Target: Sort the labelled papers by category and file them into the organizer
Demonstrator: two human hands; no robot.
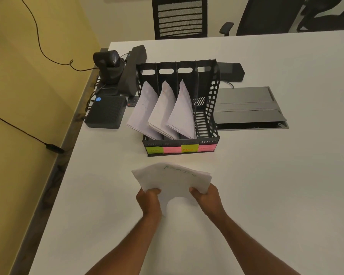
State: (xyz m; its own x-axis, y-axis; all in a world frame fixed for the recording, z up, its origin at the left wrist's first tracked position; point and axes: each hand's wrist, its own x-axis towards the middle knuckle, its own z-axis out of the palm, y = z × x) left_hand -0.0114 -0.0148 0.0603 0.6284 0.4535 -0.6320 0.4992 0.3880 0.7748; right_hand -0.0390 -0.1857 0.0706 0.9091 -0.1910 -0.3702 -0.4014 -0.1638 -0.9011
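A stack of white papers (172,180) with faint handwriting along its top edge is held above the white table, in front of the organizer. My left hand (149,201) grips its lower left corner and my right hand (206,197) grips its lower right corner. The black mesh organizer (213,108) has several slots with green and pink sticky labels (180,149) along its front. The three left slots each hold leaning white papers (163,112). The rightmost slot has no paper in it.
A black webcam (109,65), a speaker bar (132,70) and a black box (105,112) sit left of the organizer. A grey cable hatch (248,108) and a dark device (231,71) lie to its right. Office chairs (180,17) stand behind the table.
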